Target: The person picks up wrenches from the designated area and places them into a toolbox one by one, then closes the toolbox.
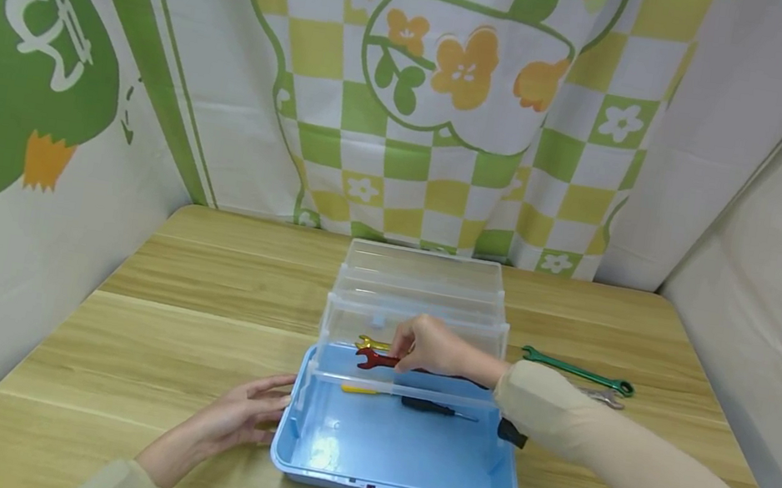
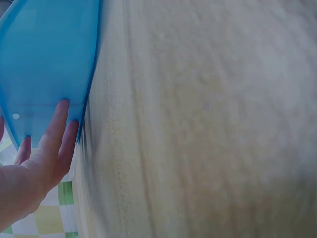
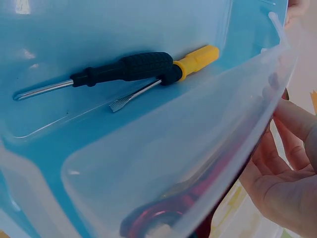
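The work looks partway along: the yellow-handled screwdriver [image 3: 200, 59] and black-handled screwdriver [image 3: 146, 66] already lie on the floor of the blue toolbox [image 1: 398, 448], and the golden wrench [image 1: 372, 344] is at its back. Still outside, right of the toolbox, are the green ratchet wrench [image 1: 580, 368], a silver wrench [image 1: 607, 397] and a black object [image 1: 513, 433] partly hidden by the sleeve. The right hand [image 1: 435, 347] pinches the red combination wrench [image 1: 379, 360] at the toolbox's translucent tray; whether it rests there I cannot tell. Its long axis runs roughly parallel to the toolbox's front edge, open end pointing left, ring end right. The left hand [image 1: 244, 412], fingers extended, touches the toolbox's left wall, gripping nothing
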A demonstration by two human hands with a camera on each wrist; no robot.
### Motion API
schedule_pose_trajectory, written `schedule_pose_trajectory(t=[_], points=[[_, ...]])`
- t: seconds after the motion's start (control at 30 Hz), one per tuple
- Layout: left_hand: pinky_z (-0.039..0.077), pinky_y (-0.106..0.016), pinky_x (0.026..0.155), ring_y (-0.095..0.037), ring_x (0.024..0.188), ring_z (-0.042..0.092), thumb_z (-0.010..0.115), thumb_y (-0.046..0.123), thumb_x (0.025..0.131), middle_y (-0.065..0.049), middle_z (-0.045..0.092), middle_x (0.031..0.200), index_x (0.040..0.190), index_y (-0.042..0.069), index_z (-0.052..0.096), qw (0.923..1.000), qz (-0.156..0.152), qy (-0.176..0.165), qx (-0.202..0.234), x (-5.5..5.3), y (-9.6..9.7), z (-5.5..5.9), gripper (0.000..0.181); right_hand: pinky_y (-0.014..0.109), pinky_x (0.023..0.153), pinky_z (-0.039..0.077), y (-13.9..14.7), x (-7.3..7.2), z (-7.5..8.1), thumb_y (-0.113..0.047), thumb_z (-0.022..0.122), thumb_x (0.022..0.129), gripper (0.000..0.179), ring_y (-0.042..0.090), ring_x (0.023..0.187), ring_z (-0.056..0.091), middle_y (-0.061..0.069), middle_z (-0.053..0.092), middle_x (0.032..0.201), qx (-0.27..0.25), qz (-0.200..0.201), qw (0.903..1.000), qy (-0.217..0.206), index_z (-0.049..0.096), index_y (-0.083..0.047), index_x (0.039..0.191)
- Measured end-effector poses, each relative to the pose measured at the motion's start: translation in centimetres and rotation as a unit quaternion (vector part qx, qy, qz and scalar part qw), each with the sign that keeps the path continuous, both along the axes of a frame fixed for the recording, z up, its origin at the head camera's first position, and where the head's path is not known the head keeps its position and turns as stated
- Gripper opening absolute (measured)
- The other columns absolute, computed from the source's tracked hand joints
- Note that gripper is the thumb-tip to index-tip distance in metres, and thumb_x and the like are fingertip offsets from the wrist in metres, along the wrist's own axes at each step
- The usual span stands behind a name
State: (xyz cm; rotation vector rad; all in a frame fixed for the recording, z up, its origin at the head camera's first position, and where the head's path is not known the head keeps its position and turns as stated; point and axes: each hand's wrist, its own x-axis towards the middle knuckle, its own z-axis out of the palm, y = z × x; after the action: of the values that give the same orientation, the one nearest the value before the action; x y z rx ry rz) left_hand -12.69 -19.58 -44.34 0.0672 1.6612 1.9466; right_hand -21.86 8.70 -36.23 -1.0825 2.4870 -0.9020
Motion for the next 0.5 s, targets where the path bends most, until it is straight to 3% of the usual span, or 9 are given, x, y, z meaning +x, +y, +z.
schedule_pose_trajectory(t=[0.5], points=[[0.042, -0.046, 0.089, -0.024, 0.105, 0.051, 0.051, 0.016, 0.089, -0.028, 0.035, 0.129, 0.137, -0.007, 0.013, 1.0, -0.002, -0.001, 0.007, -0.05, 0.02, -0.04, 0.065, 0.015, 0.056, 0.045, -0.13, -0.31, -0.74, -0.001, 0.073, 0.067, 0.011, 0.004, 0.064, 0.052, 0.001, 0.063, 0.072, 0.008, -0.01, 0.9999, 0.001, 0.067, -0.003, 0.076]])
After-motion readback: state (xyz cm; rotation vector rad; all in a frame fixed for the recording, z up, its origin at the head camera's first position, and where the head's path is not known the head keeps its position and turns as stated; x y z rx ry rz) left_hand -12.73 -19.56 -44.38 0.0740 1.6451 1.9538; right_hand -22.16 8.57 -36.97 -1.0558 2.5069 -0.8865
